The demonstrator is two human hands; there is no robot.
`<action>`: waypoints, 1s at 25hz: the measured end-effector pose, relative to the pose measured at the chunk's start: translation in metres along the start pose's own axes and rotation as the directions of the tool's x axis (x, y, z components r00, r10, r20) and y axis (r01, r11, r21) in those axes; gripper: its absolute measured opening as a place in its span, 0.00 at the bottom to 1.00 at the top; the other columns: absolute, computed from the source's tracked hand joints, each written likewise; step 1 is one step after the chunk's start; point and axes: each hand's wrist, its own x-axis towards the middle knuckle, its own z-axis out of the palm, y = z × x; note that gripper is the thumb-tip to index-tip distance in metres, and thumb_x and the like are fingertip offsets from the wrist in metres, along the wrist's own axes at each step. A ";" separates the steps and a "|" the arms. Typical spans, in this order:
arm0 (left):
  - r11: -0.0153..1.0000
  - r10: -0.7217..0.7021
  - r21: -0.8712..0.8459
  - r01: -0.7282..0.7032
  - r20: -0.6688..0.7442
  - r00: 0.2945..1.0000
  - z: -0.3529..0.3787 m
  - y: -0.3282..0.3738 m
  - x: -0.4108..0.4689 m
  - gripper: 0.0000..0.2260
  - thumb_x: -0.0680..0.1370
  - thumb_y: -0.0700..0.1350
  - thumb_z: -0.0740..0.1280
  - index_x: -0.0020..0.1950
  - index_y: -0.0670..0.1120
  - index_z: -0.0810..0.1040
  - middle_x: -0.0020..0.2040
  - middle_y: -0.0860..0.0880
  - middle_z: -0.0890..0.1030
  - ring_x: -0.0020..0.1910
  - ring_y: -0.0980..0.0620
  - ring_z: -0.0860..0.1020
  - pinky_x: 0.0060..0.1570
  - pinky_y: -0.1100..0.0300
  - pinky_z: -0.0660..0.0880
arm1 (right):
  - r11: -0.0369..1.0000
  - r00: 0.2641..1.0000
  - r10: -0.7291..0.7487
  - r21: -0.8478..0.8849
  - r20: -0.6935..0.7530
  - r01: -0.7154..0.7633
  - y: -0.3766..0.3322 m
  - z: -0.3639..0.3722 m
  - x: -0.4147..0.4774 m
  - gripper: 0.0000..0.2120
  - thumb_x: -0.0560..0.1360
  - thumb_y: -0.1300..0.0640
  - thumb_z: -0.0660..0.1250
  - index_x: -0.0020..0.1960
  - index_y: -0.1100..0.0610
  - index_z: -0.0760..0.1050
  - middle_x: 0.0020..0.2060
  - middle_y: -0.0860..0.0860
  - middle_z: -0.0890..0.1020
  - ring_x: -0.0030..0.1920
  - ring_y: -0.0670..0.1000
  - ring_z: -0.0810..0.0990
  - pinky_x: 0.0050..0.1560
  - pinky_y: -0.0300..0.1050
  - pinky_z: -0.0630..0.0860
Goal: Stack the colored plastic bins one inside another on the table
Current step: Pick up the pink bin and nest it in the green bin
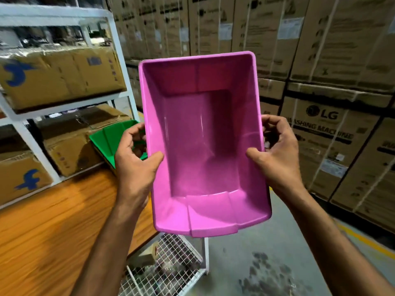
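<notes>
Pink bin [205, 135] gripped by your left hand [136, 165] and right hand [275, 159], half hiding the green bin [109, 142]

Pink bin [203, 135] of smooth, glossy plastic, with light streaks on its inner walls. Green bin [109, 142] of smooth plastic, duller. Table [53, 221] of orange wood grain with a slight sheen. Boxes [342, 60] of matt brown cardboard. Shelf [118, 50] of white-painted metal. Basket [177, 257] of white wire mesh. Floor [277, 253] of grey, stained concrete.
</notes>
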 end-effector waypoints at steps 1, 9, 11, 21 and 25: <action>0.999 0.017 0.030 -0.017 -0.024 1.000 0.005 -0.002 0.012 0.28 0.65 0.33 0.68 0.63 0.49 0.77 0.59 0.47 0.83 0.56 0.50 0.81 0.60 0.53 0.78 | 1.000 1.000 -0.016 0.011 0.005 0.016 0.006 0.005 0.017 0.27 0.64 0.73 0.70 0.57 0.50 0.75 0.52 0.48 0.82 0.51 0.46 0.81 0.49 0.35 0.76; 0.963 0.212 0.215 -0.161 -0.241 0.947 0.045 -0.014 0.090 0.29 0.66 0.29 0.68 0.65 0.47 0.76 0.58 0.50 0.82 0.56 0.55 0.82 0.61 0.52 0.79 | 0.969 0.967 -0.144 0.229 0.209 0.094 0.071 0.068 0.162 0.27 0.64 0.72 0.69 0.59 0.54 0.73 0.51 0.51 0.81 0.47 0.50 0.80 0.49 0.42 0.78; 0.956 0.239 0.236 -0.173 -0.290 0.926 0.046 -0.016 0.111 0.29 0.67 0.28 0.67 0.66 0.46 0.76 0.57 0.50 0.82 0.53 0.57 0.82 0.56 0.59 0.79 | 0.942 0.939 -0.222 0.304 0.261 0.138 0.075 0.091 0.196 0.27 0.63 0.71 0.69 0.58 0.52 0.72 0.50 0.47 0.80 0.47 0.46 0.80 0.50 0.44 0.79; 0.904 0.231 0.427 -0.018 -0.454 0.860 -0.009 -0.011 0.215 0.28 0.67 0.27 0.65 0.63 0.46 0.80 0.42 0.62 0.85 0.38 0.65 0.81 0.40 0.65 0.79 | 0.866 0.832 -0.214 0.494 0.512 -0.082 0.066 0.258 0.280 0.25 0.63 0.73 0.69 0.56 0.56 0.71 0.44 0.48 0.79 0.36 0.33 0.77 0.40 0.34 0.76; 0.887 0.006 0.409 0.214 -0.475 0.880 -0.050 -0.029 0.242 0.29 0.67 0.24 0.62 0.66 0.39 0.80 0.42 0.53 0.83 0.35 0.58 0.80 0.34 0.61 0.79 | 0.899 0.747 -0.057 0.360 0.663 -0.250 0.070 0.316 0.284 0.22 0.67 0.77 0.68 0.54 0.57 0.71 0.37 0.52 0.79 0.26 0.42 0.77 0.29 0.42 0.76</action>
